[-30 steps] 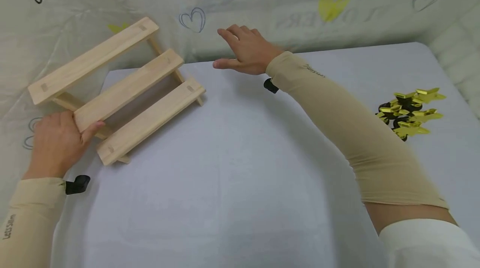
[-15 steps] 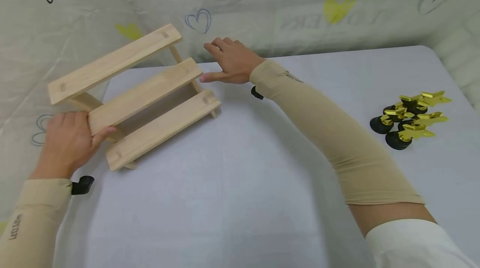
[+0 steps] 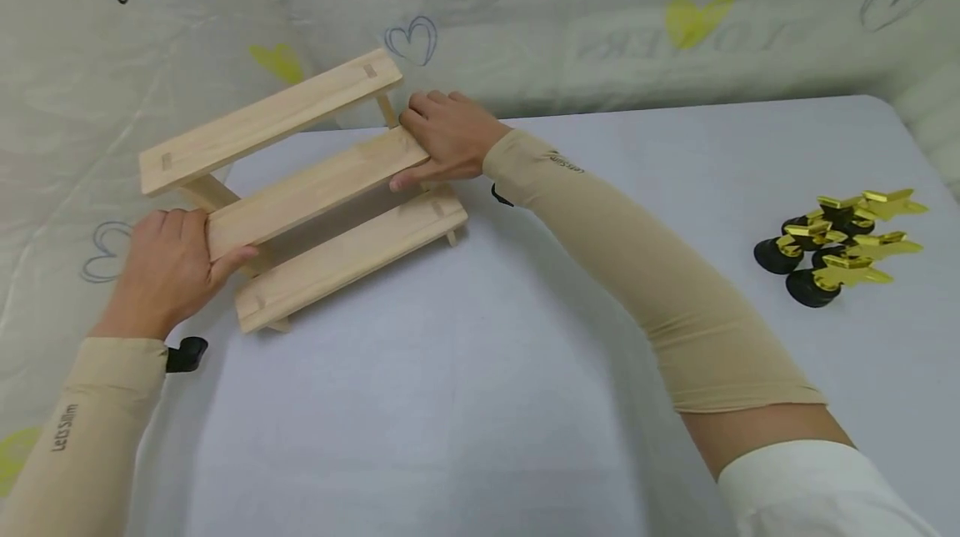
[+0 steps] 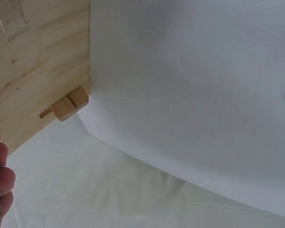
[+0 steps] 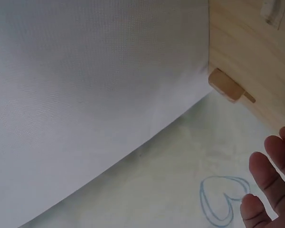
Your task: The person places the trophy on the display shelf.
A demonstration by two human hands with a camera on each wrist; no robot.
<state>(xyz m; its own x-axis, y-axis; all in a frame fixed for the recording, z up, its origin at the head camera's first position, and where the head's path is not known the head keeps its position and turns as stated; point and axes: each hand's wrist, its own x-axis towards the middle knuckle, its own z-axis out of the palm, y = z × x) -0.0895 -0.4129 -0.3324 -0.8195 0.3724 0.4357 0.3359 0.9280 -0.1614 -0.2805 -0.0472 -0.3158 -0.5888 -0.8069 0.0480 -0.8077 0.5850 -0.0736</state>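
Note:
A three-tier wooden display stand (image 3: 315,195) is set at an angle at the table's back left in the head view. My left hand (image 3: 168,270) grips the left end of its middle board, thumb along the front. At the opposite end, my right hand (image 3: 453,137) holds the same board, thumb at the front edge and fingers toward the back. The left wrist view catches the curled fingertips (image 4: 2,183) close to the stand's side panel (image 4: 38,52). In the right wrist view, the fingers (image 5: 270,183) are loosely bent below the stand's other side panel (image 5: 256,42).
Several gold star trophies (image 3: 851,270) with black bases cluster on the right of the white-covered table (image 3: 450,404). A pale plastic sheet (image 3: 525,28) with hearts and lettering rises behind the table's back edge (image 3: 637,111).
The stand has shifted right in view, carried along with my left hand. My right hand has come down and left from the air onto the middle board's right end.

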